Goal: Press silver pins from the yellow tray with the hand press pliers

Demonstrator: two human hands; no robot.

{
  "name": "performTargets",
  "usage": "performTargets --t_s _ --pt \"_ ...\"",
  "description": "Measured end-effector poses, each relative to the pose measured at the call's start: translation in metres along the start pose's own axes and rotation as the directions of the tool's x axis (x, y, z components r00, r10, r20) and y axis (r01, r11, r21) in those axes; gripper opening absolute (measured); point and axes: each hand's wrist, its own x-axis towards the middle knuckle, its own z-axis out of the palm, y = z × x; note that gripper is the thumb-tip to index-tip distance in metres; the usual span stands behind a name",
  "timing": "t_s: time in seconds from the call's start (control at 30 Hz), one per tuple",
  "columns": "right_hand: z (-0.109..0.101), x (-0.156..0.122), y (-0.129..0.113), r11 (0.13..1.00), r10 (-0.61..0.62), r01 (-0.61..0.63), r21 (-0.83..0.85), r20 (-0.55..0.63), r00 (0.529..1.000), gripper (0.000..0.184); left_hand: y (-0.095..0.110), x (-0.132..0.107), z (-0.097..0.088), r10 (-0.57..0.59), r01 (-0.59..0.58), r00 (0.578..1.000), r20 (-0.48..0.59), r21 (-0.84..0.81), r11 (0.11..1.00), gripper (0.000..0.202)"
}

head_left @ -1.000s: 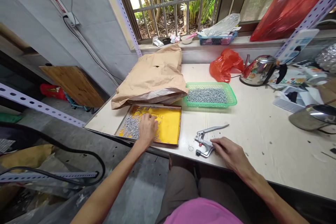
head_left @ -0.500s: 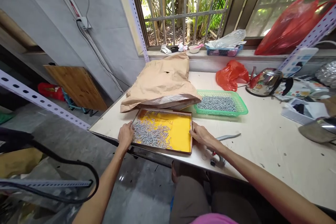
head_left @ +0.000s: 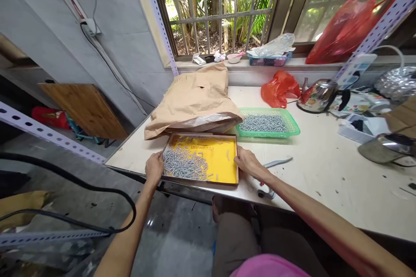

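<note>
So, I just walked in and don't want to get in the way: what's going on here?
A person is holding a shallow yellow-bottomed box at the table's front edge, left hand at its left end and right hand at its right. Small silvery metal pieces lie mostly toward the box's left side. A green plastic basket behind it holds more such pieces, beside a brown paper sack. A plier-like hand tool lies on the table, partly hidden by the right arm.

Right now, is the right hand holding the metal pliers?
No, the right hand grips the right edge of the shallow tray.
</note>
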Motion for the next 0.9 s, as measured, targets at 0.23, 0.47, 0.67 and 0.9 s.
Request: performTargets --t_s 0.23,0.47,0.67,0.9 --pt "0.005 0.006 0.003 0.999 -0.031 0.031 0.042 -0.011 0.999 0.037 0.004 0.000 -0.002 -0.080 0.080 0.997 -0.003 0.030 0.996 0.041" --pt "0.019 0.008 0.023 0.990 -0.083 0.080 0.118 0.017 0.996 0.041 0.012 -0.011 -0.004 -0.022 0.024 0.999 -0.031 0.081 0.996 0.043" --pt "0.017 0.005 0.030 0.938 -0.202 0.197 0.285 -0.010 0.979 0.041 0.089 -0.053 -0.009 0.388 -0.364 0.891 -0.234 0.140 0.921 0.039" --pt "0.016 0.001 0.038 0.905 -0.257 0.240 0.350 0.000 0.966 0.046 0.189 -0.056 0.033 0.676 -0.679 0.734 0.060 0.060 0.732 0.032"
